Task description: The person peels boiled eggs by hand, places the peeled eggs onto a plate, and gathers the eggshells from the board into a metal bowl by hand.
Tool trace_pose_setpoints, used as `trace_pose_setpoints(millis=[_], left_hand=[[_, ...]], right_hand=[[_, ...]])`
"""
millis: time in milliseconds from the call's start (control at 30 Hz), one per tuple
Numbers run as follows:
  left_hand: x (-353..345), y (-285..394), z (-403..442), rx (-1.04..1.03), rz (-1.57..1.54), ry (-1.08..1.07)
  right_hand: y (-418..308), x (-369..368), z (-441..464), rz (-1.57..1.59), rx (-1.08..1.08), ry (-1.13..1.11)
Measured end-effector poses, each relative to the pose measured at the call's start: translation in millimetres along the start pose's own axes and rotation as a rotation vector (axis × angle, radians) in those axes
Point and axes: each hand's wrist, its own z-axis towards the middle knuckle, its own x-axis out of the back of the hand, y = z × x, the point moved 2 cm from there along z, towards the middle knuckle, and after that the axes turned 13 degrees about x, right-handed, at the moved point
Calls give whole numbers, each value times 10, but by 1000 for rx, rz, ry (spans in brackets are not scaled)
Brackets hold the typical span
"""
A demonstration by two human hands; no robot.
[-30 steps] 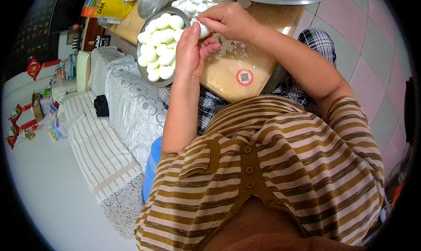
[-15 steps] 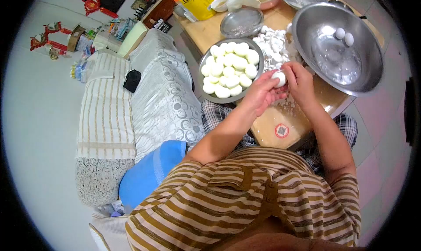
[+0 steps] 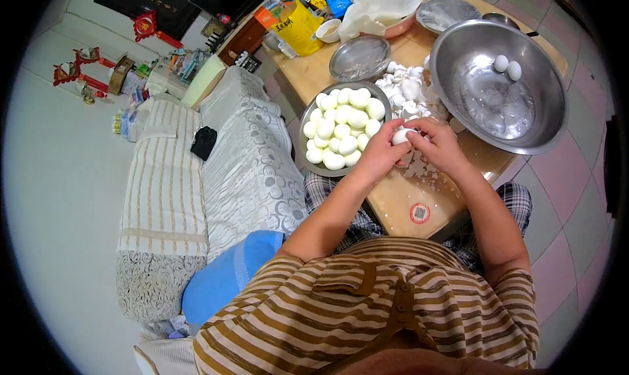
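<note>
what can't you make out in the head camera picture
In the head view:
Egg in hand: partly covered by the left hand and right hand.
Peeled eggs: lower ones hidden beneath the top layer.
Round sticker: code too small to read.
Dark wall panel: top cut off by the frame edge.

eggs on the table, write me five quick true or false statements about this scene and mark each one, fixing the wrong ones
1. The left hand and right hand both touch one egg. True.
2. The large metal basin holds five eggs. False: two white eggs lie in it.
3. In the picture, the bowl of peeled eggs is left of the shell pile. True.
4. The black item lies on the table. False: it lies on the covered sofa.
5. A round red-and-white sticker is on the table. True.
</note>
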Motion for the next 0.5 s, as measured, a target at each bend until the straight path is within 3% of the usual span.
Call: trace_pose_setpoints(millis=[167, 500], left_hand=[[-39, 77, -35, 31, 106, 26], [-53, -91, 39, -3, -46, 5]], right_hand=[[20, -18, -10, 130, -128, 87], [112, -44, -28, 14, -96, 187]])
